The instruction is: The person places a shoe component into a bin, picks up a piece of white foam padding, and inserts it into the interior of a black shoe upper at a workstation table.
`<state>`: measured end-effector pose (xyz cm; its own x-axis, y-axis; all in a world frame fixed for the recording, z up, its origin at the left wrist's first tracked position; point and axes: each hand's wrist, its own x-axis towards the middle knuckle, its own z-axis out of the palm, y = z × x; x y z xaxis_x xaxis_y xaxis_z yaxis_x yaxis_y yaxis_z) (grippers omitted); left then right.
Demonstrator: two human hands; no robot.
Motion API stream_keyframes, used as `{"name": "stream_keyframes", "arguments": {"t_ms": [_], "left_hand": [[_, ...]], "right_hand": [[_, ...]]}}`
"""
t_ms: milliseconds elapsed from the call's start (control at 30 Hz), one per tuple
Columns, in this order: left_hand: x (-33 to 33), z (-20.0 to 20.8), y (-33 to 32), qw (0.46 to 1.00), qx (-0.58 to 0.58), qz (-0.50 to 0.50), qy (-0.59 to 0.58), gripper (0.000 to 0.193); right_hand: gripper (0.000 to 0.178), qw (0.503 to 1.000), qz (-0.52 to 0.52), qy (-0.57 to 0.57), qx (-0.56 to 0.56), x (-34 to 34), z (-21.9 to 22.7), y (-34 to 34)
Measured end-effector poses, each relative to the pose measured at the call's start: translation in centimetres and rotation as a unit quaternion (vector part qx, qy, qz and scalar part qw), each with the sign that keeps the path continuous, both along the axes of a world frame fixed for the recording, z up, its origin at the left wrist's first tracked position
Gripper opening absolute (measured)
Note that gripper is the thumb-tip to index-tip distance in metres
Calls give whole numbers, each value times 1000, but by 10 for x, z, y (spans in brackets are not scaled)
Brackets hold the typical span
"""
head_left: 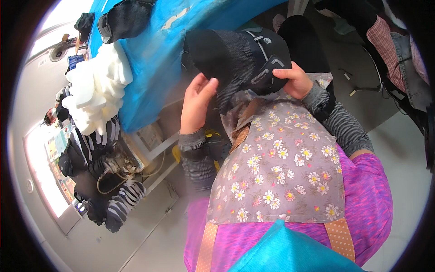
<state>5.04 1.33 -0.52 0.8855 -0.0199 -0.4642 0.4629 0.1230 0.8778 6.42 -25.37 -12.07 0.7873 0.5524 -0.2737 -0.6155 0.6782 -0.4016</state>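
A black cap (226,59) of ribbed, mesh-like fabric, with pale grey trim and a light strap, lies across the top of my lap. My right hand (294,81) grips its right edge, thumb on top and the other fingers partly hidden beneath. My left hand (197,99) is raised at the cap's left edge, with its thumb and fingers apart and nothing seen in them. Whether the left fingertips touch the fabric is hard to tell. A grey floral apron (281,172) covers my lap under the cap.
Blue sheeting (154,68) covers the surface ahead, with another black cap (127,20) on it. White moulded shapes (97,86) are heaped at the left, near black-and-white striped stacks (124,204). Clothes (389,50) hang or lie at the far right.
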Motion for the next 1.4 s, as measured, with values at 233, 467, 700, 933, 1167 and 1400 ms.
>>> {"name": "stream_keyframes", "arguments": {"t_ms": [233,467,700,933,1167,1400], "left_hand": [[-1,29,-20,979,161,-67,-107,28],[16,54,-25,876,340,-144,-309,25],[37,37,-10,983,115,-92,-109,32],[7,36,-8,948,53,-289,-125,65],[-14,35,-12,850,367,-164,-340,23],[7,14,-6,921,350,-39,-164,19]], "right_hand": [[37,992,26,-81,-89,4,10,-6],[41,982,46,-140,-121,4,24,-11],[37,1000,-3,-4,-11,4,12,-4],[41,999,-11,33,10,3,4,-3],[31,999,-28,-6,-13,-2,17,-1],[33,1000,-17,-12,-17,-4,17,1]]}}
